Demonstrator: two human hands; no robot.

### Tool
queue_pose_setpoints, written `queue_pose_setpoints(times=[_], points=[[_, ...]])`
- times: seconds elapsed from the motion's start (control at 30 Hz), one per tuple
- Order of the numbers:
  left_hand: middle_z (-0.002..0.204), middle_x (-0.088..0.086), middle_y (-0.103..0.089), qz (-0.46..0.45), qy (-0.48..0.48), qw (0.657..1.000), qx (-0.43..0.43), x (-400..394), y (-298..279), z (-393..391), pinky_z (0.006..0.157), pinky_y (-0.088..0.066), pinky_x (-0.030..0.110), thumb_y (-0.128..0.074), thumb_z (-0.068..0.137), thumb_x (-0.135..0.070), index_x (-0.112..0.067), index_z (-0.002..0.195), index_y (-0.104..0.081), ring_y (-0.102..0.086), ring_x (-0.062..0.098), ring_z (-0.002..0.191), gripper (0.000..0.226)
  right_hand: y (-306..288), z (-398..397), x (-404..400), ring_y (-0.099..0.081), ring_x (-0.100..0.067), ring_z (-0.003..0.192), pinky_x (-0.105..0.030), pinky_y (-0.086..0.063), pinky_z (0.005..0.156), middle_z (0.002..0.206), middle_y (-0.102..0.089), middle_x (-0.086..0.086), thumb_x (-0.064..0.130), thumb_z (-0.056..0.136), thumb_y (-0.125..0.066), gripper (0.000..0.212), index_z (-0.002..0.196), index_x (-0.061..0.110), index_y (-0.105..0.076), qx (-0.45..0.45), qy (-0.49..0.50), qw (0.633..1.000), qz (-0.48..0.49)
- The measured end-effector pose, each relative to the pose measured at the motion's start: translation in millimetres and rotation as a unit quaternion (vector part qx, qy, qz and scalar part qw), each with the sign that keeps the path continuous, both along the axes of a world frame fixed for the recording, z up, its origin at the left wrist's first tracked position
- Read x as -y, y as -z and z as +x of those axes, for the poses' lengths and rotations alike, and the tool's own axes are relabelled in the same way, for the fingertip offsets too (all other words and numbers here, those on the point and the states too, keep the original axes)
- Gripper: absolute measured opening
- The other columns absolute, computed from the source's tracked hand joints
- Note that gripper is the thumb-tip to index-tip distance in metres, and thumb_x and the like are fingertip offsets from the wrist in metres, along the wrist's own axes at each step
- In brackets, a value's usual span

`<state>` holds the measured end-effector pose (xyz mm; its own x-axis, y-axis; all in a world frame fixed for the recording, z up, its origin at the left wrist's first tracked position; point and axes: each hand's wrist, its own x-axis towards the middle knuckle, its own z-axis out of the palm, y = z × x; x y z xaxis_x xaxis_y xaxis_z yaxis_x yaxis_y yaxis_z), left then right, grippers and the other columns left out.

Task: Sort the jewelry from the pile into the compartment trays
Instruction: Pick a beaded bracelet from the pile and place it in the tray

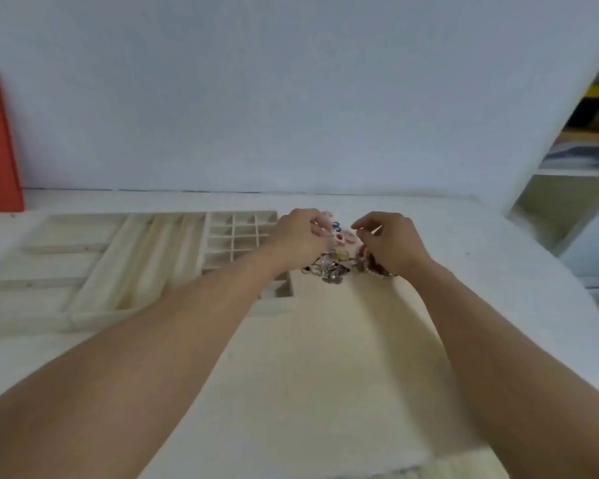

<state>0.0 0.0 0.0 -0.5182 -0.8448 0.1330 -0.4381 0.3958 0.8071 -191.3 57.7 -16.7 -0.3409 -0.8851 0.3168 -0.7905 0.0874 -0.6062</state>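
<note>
Both hands reach into the jewelry pile (332,257) on the bench (325,357), just right of the trays (125,257). The left hand (300,236) and right hand (389,242) curl their fingers over the pile; whether either grip pinches a piece cannot be told. The visible compartments look empty, so sorting seems barely begun. Blur and the hands hide individual pieces.

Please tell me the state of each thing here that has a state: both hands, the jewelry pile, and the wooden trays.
left hand: over the pile, fingers curled; any grip is too blurred to tell.
right hand: over the pile, fingers curled; grip unclear.
jewelry pile: heaped and mixed on the table, between the hands.
grid tray: visible compartments empty.
long-slot tray: slots empty.
</note>
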Motion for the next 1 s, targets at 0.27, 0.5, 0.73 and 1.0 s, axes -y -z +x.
queue_pose_setpoints(times=[0.27, 0.5, 0.73, 1.0], points=[[0.099, -0.009, -0.070, -0.039, 0.041, 0.995, 0.079, 9, 20, -63, 0.091, -0.046, 0.025, -0.076, 0.084, -0.037, -0.022, 0.110, -0.072, -0.059, 0.007, 0.107, 0.030, 7, -32, -11, -0.063, -0.005, 0.078, -0.019, -0.048, 0.067, 0.091, -0.070, 0.014, 0.024, 0.091, -0.067, 0.012, 0.100, 0.029, -0.074, 0.038, 0.026, 0.998, -0.032], [0.091, -0.011, -0.070, -0.082, 0.016, 0.987, 0.136, 3, 20, -78, 0.081, -0.057, 0.031, -0.068, 0.088, -0.027, -0.029, 0.093, -0.074, -0.067, 0.012, 0.087, 0.008, 8, -41, -17, -0.065, -0.014, 0.089, -0.030, -0.051, 0.074, 0.097, -0.072, 0.006, 0.053, 0.093, -0.062, 0.031, 0.106, 0.027, -0.072, 0.014, 0.075, 0.985, 0.152], [0.085, -0.012, -0.054, -0.120, 0.010, 0.981, 0.154, 4, 15, -73, 0.083, -0.051, 0.028, -0.063, 0.084, -0.020, -0.024, 0.088, -0.073, -0.059, 0.013, 0.097, 0.012, 0, -37, -29, -0.060, 0.001, 0.073, -0.016, -0.041, 0.063, 0.092, -0.071, 0.011, 0.033, 0.095, -0.067, 0.024, 0.118, 0.028, -0.072, 0.056, -0.008, 0.985, 0.165], [0.090, -0.011, -0.068, -0.046, 0.025, 0.991, 0.123, 12, 14, -69, 0.082, -0.056, 0.030, -0.069, 0.086, -0.014, -0.022, 0.079, -0.072, -0.066, 0.013, 0.093, 0.011, -1, -35, -30, -0.059, 0.002, 0.064, -0.016, -0.041, 0.063, 0.083, -0.071, 0.015, 0.020, 0.088, -0.074, 0.013, 0.091, 0.032, -0.078, 0.056, 0.007, 0.996, 0.069]])
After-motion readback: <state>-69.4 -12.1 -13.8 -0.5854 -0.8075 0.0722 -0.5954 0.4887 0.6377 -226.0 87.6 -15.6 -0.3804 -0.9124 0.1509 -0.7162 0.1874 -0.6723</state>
